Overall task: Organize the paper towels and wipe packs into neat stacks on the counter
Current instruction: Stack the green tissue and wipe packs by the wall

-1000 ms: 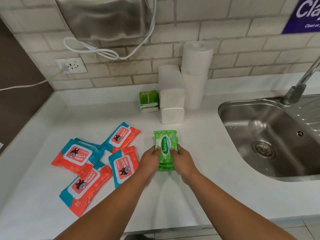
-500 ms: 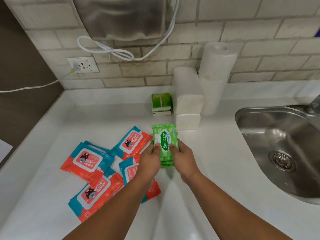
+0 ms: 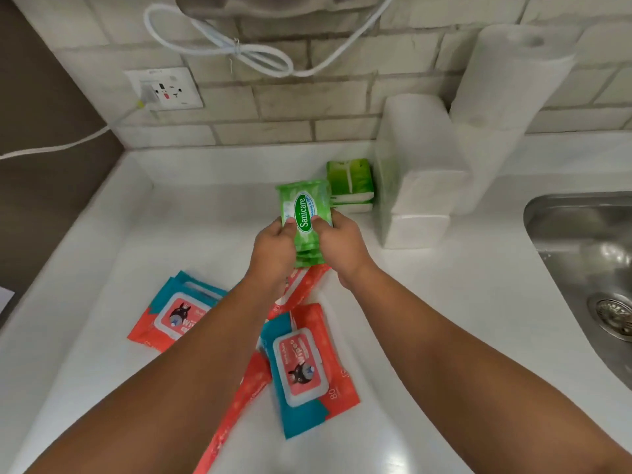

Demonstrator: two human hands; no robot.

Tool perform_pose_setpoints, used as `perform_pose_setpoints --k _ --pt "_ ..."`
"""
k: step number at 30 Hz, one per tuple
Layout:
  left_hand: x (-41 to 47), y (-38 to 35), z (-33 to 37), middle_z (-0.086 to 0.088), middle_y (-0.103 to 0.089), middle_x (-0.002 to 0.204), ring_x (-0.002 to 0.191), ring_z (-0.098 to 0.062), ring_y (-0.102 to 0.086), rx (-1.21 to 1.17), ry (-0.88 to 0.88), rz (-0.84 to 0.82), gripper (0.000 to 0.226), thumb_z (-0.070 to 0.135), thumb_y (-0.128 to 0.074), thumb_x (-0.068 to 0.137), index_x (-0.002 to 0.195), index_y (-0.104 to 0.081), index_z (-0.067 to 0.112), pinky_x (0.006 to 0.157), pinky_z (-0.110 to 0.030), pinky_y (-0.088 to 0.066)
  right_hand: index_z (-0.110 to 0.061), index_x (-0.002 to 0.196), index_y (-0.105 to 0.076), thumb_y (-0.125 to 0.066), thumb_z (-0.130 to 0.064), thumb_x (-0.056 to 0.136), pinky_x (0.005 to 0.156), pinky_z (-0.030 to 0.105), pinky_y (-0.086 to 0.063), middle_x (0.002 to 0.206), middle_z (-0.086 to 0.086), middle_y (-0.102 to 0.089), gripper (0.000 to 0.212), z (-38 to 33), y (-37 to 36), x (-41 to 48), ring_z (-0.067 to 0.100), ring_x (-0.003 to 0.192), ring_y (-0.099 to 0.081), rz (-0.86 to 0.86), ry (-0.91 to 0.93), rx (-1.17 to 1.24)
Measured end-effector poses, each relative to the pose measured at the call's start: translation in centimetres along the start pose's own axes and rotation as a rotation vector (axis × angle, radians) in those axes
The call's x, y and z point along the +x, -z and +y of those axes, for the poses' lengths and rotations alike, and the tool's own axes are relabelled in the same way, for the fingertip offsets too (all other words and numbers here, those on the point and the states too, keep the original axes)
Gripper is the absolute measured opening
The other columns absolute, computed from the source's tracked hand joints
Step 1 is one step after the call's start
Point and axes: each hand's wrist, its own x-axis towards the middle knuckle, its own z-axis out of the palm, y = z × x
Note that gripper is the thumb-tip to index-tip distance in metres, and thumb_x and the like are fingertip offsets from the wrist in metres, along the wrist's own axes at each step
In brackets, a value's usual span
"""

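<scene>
- The left hand [image 3: 273, 249] and the right hand [image 3: 342, 248] hold a small stack of green Sanicare wipe packs [image 3: 304, 206] between them, just left of the folded paper towel stack [image 3: 420, 186] and apart from it.
- On each hand the fingers [image 3: 286, 224] are curled round a side of the green stack, with the thumbs pressed on the top label.
- I cannot tell whether the bottom pack touches the tabletop [image 3: 205, 217].
- A smaller green pack [image 3: 349, 177] sits close against the left side of the folded towels, just behind the held stack.
- A paper towel roll [image 3: 506, 90] stands upright behind and to the right of the folded towels, at the tiled wall.
- Red-and-teal wipe packs [image 3: 301, 364] lie loose and overlapping well to the left and front of the folded towels, partly under the forearms.
- The steel sink [image 3: 581, 234] lies to the right of the folded towels.
</scene>
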Motion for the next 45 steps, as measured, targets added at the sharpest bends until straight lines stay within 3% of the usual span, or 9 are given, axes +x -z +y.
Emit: perform_pose_setpoints --k 3,6,12,17,21,26,35,42,45 --pt "2.9 0.3 0.3 -0.004 -0.078 0.103 0.099 -0.026 -0.075 0.043 -0.005 -0.003 0.025 0.027 -0.05 0.104 0.111 -0.074 0.022 0.093 -0.044 -0.059 -0.014 0.12 -0.068 -0.055 -0.029 0.094 0.098 0.047 -0.052 0.111 0.005 -0.073 0.032 -0.1 -0.9 2.7 0.026 0.103 -0.068 0.015 -0.024 -0.031" --pt "5.7 0.3 0.7 -0.009 -0.079 0.1 0.095 -0.03 -0.076 0.055 0.004 -0.012 0.023 0.029 -0.055 0.101 0.101 -0.076 0.021 0.09 -0.049 -0.06 -0.013 0.121 -0.066 -0.055 -0.024 0.096 0.097 0.046 -0.053 0.112 0.007 -0.072 0.029 0.0 -1.6 4.9 0.027 0.103 -0.067 0.039 -0.041 -0.035" --pt "10.0 0.2 1.0 -0.004 -0.078 0.086 0.077 -0.019 -0.076 0.078 0.018 -0.045 0.028 0.021 -0.048 0.107 0.095 -0.073 0.017 0.066 -0.028 -0.062 -0.007 0.118 -0.062 -0.048 -0.02 0.095 0.096 0.048 -0.052 0.116 0.014 -0.069 0.03 0.7 -3.1 8.3 0.032 0.105 -0.064 0.07 -0.031 -0.09" --pt "12.0 -0.1 -0.1 -0.008 -0.078 0.104 0.095 -0.024 -0.076 0.085 0.011 -0.042 0.03 0.023 -0.046 0.106 0.113 -0.074 0.014 0.091 -0.043 -0.061 -0.006 0.118 -0.062 -0.044 -0.013 0.096 0.094 0.046 -0.054 0.116 0.015 -0.069 0.029 1.1 -3.7 10.3 0.032 0.104 -0.065 0.055 -0.011 -0.117" --pt "13.0 -0.7 -0.4 -0.004 -0.077 0.11 0.1 -0.022 -0.074 0.068 -0.032 -0.047 0.028 0.021 -0.044 0.107 0.113 -0.071 0.024 0.095 -0.044 -0.059 -0.007 0.125 -0.06 -0.042 -0.017 0.098 0.098 0.047 -0.052 0.121 0.014 -0.068 0.033 1.6 -4.0 11.5 0.031 0.107 -0.064 0.077 -0.005 -0.138" --pt "14.1 -1.4 -0.2 -0.003 -0.076 0.107 0.099 -0.02 -0.073 0.053 -0.031 -0.042 0.026 0.022 -0.045 0.108 0.102 -0.07 0.028 0.098 -0.044 -0.057 -0.004 0.122 -0.057 -0.034 -0.021 0.106 0.097 0.044 -0.051 0.122 0.02 -0.066 0.033 1.4 -4.5 12.3 0.034 0.108 -0.063 0.136 -0.002 -0.131" --pt "15.7 -1.9 -0.3 -0.001 -0.076 0.111 0.102 -0.019 -0.072 0.055 -0.072 -0.045 0.026 0.023 -0.045 0.107 0.103 -0.07 0.03 0.1 -0.044 -0.056 -0.007 0.131 -0.053 -0.034 -0.016 0.107 0.098 0.041 -0.05 0.127 0.016 -0.064 0.033 1.3 -4.8 13.3 0.031 0.112 -0.062 0.184 0.018 -0.141" --pt "15.2 -1.6 0.0 0.0 -0.076 0.11 0.101 -0.018 -0.073 0.063 -0.066 -0.04 0.024 0.025 -0.047 0.107 0.113 -0.07 0.026 0.098 -0.044 -0.057 -0.007 0.136 -0.05 -0.038 -0.015 0.105 0.1 0.042 -0.05 0.131 0.016 -0.063 0.035 1.1 -4.9 13.0 0.031 0.116 -0.062 0.178 0.005 -0.168" --pt "15.0 -1.2 -0.2 -0.001 -0.077 0.111 0.102 -0.018 -0.074 0.068 -0.069 -0.041 0.026 0.028 -0.049 0.106 0.117 -0.071 0.022 0.098 -0.044 -0.057 -0.009 0.138 -0.05 -0.042 -0.012 0.102 0.095 0.034 -0.05 0.132 0.013 -0.062 0.037 1.3 -4.7 11.5 0.029 0.116 -0.061 0.161 0.062 -0.212"
